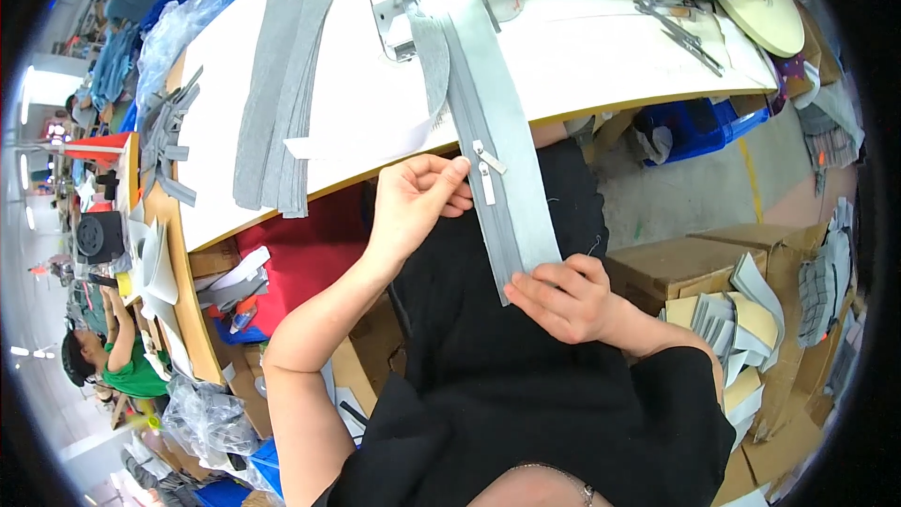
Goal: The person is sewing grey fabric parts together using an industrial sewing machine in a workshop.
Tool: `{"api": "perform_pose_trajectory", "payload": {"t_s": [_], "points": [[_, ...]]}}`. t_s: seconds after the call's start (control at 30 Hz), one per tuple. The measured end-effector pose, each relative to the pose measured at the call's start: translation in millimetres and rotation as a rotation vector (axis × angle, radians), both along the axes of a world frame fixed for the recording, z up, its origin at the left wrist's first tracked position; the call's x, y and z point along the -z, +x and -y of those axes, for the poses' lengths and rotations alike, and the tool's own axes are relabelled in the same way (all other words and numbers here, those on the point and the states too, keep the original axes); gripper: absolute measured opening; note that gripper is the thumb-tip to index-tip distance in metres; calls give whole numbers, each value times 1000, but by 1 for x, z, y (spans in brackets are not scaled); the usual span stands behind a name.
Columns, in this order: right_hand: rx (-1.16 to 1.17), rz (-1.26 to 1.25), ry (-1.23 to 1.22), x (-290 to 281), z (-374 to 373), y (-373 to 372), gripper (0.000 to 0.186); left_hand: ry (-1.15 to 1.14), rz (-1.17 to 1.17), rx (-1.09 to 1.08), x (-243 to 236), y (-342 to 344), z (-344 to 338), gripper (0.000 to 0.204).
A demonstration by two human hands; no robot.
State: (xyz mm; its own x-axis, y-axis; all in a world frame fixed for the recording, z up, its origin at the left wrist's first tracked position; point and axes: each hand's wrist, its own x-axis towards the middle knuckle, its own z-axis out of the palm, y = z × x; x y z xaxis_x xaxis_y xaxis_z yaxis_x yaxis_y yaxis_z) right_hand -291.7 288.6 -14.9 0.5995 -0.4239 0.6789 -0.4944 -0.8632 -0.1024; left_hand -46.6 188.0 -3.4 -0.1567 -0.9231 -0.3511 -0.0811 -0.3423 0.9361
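Observation:
A long grey zipper (503,230) edged with a light grey fabric strip (522,145) runs from the sewing machine (405,9) down over my lap. Two sliders with pale pull tabs (488,186) sit near its middle. My left hand (418,202) has thumb and fingers closed at the zipper's left edge, beside the sliders. Lower down, the closed fingers of my right hand (568,299) grip the end of the zipper and strip. A narrow dark grey strip (434,66) curves alongside the zipper by the machine. The far end lies under the machine head.
Grey fabric strips (296,94) lie stacked on the white table (554,56), near a white strip (366,144). Scissors (690,40) lie at the right. Below stand a blue bin (699,131) and cardboard boxes (676,268). A person in green (136,376) is at the far left.

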Motion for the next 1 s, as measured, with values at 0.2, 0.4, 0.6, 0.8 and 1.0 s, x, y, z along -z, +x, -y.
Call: {"api": "perform_pose_trajectory", "payload": {"t_s": [0.2,0.4,0.6,0.8,1.0], "points": [[-28,12,-2,3,4,-1,22,87,-157,-25,9,-2,9,23],[5,93,108,24,-3,6,24,82,-153,11,8,-5,4,22],[-12,144,144,26,-2,9,25,6,-69,124,0,-11,-5,36],[-20,162,138,26,1,6,25,101,-39,15,-1,-10,-2,25],[-32,142,98,24,3,7,23,142,-63,11,4,-3,-3,17]]}}
